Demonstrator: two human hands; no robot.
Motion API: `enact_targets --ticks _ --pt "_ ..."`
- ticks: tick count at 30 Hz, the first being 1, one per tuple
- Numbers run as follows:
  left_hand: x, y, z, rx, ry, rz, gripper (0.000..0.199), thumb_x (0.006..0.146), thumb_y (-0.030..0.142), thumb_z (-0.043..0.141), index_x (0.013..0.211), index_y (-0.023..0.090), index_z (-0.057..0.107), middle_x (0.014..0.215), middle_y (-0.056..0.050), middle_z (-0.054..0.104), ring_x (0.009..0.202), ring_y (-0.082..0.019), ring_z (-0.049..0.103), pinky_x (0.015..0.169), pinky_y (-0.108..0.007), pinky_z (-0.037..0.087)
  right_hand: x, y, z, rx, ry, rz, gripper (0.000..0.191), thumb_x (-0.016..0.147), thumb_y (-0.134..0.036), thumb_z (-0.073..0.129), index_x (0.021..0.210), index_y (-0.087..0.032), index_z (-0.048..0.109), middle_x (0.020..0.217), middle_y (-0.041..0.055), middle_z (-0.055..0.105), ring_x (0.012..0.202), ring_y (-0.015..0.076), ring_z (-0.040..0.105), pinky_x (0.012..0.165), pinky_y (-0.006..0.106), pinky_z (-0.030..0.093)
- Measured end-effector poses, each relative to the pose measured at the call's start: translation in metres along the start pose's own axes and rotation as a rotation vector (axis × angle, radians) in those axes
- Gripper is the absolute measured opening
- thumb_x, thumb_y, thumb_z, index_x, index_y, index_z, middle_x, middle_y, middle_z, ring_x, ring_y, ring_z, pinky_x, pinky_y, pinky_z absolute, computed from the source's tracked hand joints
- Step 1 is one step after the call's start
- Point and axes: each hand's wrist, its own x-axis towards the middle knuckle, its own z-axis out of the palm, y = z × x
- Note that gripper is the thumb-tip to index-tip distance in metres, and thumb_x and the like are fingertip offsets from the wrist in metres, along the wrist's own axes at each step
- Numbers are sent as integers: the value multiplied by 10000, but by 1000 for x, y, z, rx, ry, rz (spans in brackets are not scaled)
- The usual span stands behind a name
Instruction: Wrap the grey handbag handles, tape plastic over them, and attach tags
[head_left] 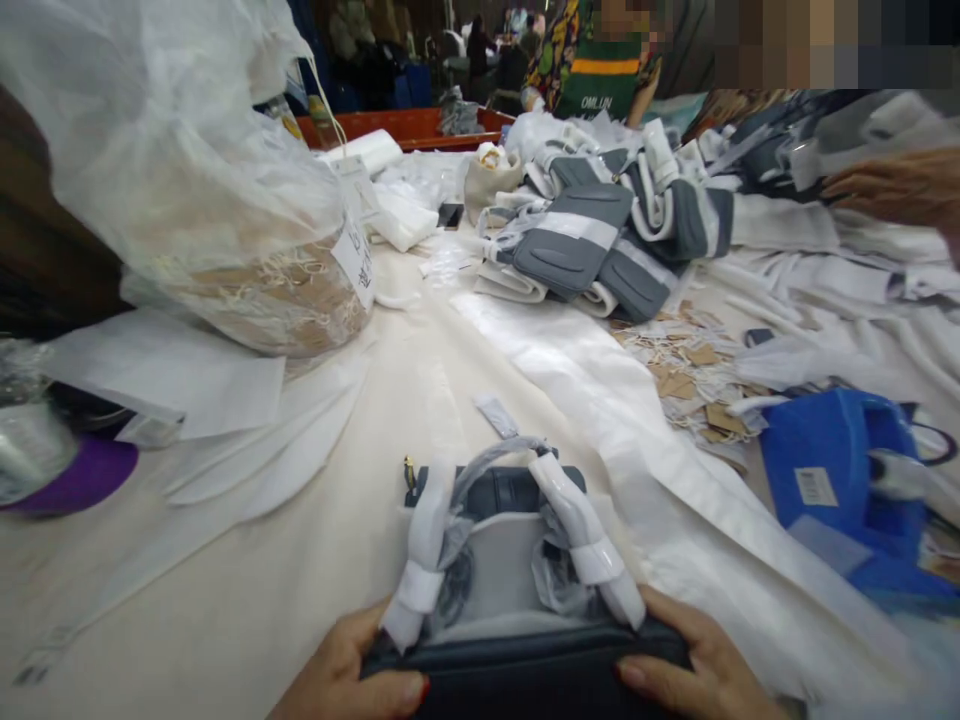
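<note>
Both your hands are on the dark bag at 6 o'clock, near edge cut off by the frame. Left hand at 7 o'clock, right hand at 5, each closed on an end of the bag; thumbs lie on the near side pointing inward, other fingers mostly hidden.

Progress, judged from here: handle wrapping looks done, white wraps on both handle sides plus filmy plastic. Gold zip pull at the bag's 11 is bare; no paper tag shows on the visible part. Rest of the bag unseen, can't judge what's left there.

Outward: small packet lies on the tabletop just beyond the bag's 12. Grey padded pieces piled between 1 and 2; loose tags at 3; blue holder between 3 and 4. Big plastic sack holding tags at 10. Co-worker's hand at 2, well apart from yours.
</note>
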Motion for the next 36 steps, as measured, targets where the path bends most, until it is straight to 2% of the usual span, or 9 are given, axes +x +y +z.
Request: enact_targets --ticks 4,8,14,17,20,23,27,31,36 --pt "4 11 12 -211 -74 -31 448 539 257 750 973 153 707 794 -34 697 779 -240 634 715 -297 470 -5 -11 8 137 -47 -1 355 624 -418 740 901 -206 670 770 -7 678 733 207 622 661 273 476" --pt "3 -2 15 -384 -51 13 508 480 143 717 987 141 703 808 -67 712 721 -228 660 668 -292 503 -9 -13 13 207 -82 -21 351 566 -315 764 883 -199 665 733 -14 683 690 202 631 617 264 471" --pt "10 -10 13 -402 -180 103 468 512 114 704 980 102 703 855 -118 721 733 -218 678 704 -292 524 2 -4 11 320 -194 -120 382 545 -195 729 924 -169 693 737 -2 698 658 168 635 597 233 467" --pt "11 -8 14 -360 -105 92 449 515 107 719 965 103 710 823 -116 726 703 -214 679 688 -290 531 7 -4 11 359 -231 -122 453 520 -176 721 971 -161 686 757 12 705 669 187 646 622 264 484" --pt "10 -8 14 -332 -31 95 440 524 105 728 963 111 712 827 -113 729 700 -216 682 676 -289 537 3 -7 14 331 -184 -119 431 562 -193 713 990 -165 674 766 14 707 681 197 649 650 290 490" --pt "9 -12 12 -352 -51 100 475 510 108 724 984 122 710 815 -98 729 694 -217 683 649 -275 537 -1 -7 14 276 -118 -98 343 595 -205 701 934 -164 675 745 8 705 654 179 638 605 261 473" --pt "11 -13 11 -358 -79 112 493 493 117 735 985 101 707 810 -106 725 719 -221 683 688 -281 537 6 0 11 355 -169 -52 395 464 -172 727 856 -144 682 709 14 701 621 188 634 573 262 477" --pt "11 -8 16 -324 41 82 436 521 165 782 948 105 712 780 -97 723 668 -215 671 670 -302 536 10 2 12 430 -116 -40 420 444 -211 771 849 -153 676 705 19 702 620 194 643 597 287 498" --pt "6 -13 25 -249 306 92 448 577 285 803 985 150 679 766 -36 716 653 -209 652 640 -308 518 0 -2 20 327 19 30 342 598 -340 788 867 -179 650 706 9 698 637 200 652 585 288 495"
